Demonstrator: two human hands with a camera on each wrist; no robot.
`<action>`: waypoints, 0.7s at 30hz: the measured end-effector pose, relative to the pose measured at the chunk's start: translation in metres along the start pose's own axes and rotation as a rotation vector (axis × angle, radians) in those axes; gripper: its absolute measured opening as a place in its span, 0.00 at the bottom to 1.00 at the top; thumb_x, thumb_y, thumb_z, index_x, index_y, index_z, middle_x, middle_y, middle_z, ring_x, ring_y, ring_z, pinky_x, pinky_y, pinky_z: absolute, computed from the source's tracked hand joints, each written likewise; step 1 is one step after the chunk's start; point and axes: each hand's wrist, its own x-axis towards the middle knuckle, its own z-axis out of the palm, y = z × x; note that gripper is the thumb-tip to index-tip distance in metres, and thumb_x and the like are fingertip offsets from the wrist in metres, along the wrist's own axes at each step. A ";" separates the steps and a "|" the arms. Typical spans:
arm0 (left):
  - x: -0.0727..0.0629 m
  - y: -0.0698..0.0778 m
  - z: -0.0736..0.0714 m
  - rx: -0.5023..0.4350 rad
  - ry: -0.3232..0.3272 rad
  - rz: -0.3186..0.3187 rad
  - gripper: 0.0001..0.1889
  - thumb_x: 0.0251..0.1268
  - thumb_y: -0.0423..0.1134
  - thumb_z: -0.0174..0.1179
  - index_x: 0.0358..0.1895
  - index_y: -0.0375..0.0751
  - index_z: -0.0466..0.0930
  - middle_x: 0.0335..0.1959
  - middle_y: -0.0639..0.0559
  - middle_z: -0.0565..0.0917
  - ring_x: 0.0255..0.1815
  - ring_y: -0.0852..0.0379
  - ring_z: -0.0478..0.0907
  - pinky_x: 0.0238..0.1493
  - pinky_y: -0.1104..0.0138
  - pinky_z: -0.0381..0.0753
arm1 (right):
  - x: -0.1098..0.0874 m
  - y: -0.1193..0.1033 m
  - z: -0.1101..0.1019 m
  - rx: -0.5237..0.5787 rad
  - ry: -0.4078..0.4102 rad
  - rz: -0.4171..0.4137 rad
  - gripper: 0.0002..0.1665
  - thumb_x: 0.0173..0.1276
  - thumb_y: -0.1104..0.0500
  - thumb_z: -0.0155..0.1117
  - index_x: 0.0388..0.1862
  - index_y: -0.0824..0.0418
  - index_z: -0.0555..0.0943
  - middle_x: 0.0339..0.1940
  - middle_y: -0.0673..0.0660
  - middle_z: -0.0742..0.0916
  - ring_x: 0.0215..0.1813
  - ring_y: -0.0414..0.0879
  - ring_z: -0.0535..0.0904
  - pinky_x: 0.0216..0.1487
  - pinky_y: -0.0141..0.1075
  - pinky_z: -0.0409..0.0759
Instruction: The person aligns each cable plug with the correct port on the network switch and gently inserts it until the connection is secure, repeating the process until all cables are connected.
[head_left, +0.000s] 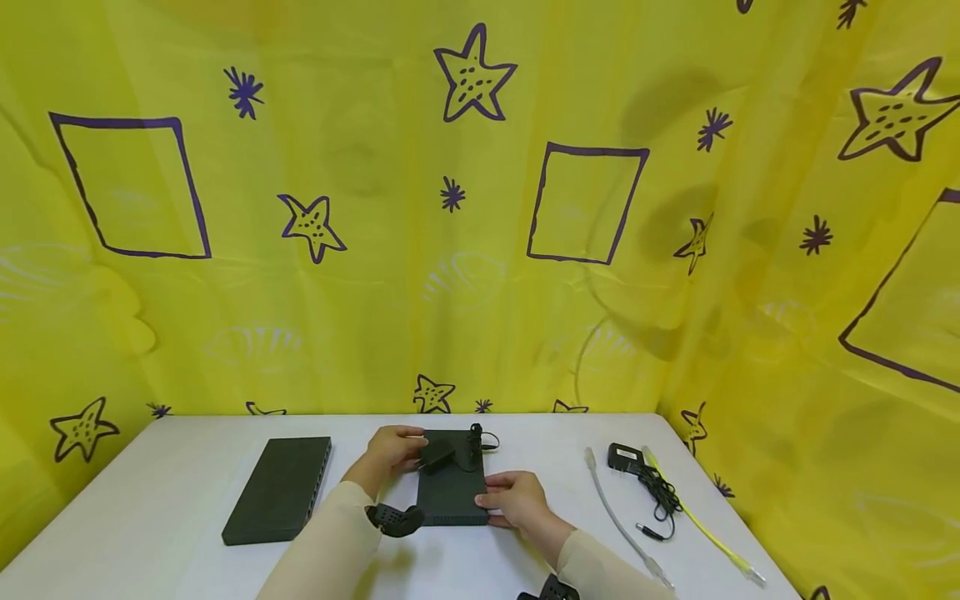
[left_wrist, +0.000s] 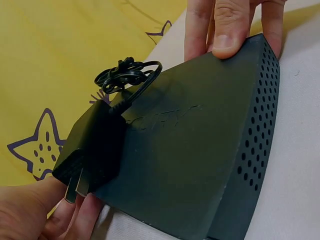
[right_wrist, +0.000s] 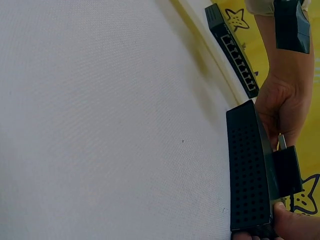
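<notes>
Both hands hold a flat black device box (head_left: 453,498) with vent holes along its side, in the middle of the white table. On its top lies a black power adapter (left_wrist: 90,142), its two metal prongs pointing toward the left hand, with a bundled cord (left_wrist: 125,75) at the far end. My left hand (head_left: 392,452) grips the box's left side beside the adapter, some fingers hidden behind it. My right hand (head_left: 517,500) grips the near right edge, thumb on top and fingers along the side and beneath.
A larger black network switch (head_left: 277,492) with a row of ports lies to the left. On the right are a grey network cable (head_left: 622,525), a second power adapter (head_left: 626,457) with bundled cord, and a yellow network cable (head_left: 705,533). A yellow curtain (head_left: 375,317) hangs behind the table.
</notes>
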 end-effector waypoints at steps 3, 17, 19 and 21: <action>0.002 0.000 -0.001 0.010 0.005 -0.014 0.17 0.64 0.29 0.64 0.56 0.30 0.80 0.46 0.38 0.84 0.34 0.55 0.80 0.34 0.70 0.85 | 0.000 0.000 0.001 0.002 -0.003 -0.006 0.22 0.56 0.72 0.73 0.51 0.76 0.80 0.43 0.64 0.85 0.37 0.44 0.82 0.38 0.45 0.88; -0.010 0.002 -0.004 0.063 0.059 0.021 0.17 0.62 0.29 0.65 0.54 0.28 0.81 0.45 0.36 0.82 0.31 0.56 0.80 0.31 0.70 0.85 | 0.002 -0.003 -0.001 -0.033 -0.013 -0.033 0.20 0.57 0.73 0.71 0.50 0.76 0.81 0.39 0.61 0.86 0.34 0.41 0.80 0.34 0.40 0.87; -0.009 0.000 -0.004 0.061 0.057 0.024 0.18 0.61 0.30 0.66 0.55 0.29 0.81 0.45 0.36 0.83 0.32 0.55 0.81 0.32 0.69 0.86 | 0.003 -0.003 -0.002 -0.042 -0.019 -0.039 0.20 0.58 0.73 0.71 0.50 0.75 0.81 0.39 0.61 0.86 0.34 0.41 0.80 0.33 0.40 0.87; -0.008 -0.002 -0.005 0.048 0.045 0.033 0.20 0.60 0.29 0.67 0.56 0.30 0.80 0.46 0.35 0.84 0.33 0.54 0.82 0.34 0.67 0.87 | 0.004 -0.003 -0.004 -0.053 -0.028 -0.042 0.20 0.58 0.72 0.71 0.51 0.75 0.81 0.40 0.61 0.86 0.35 0.42 0.80 0.34 0.41 0.87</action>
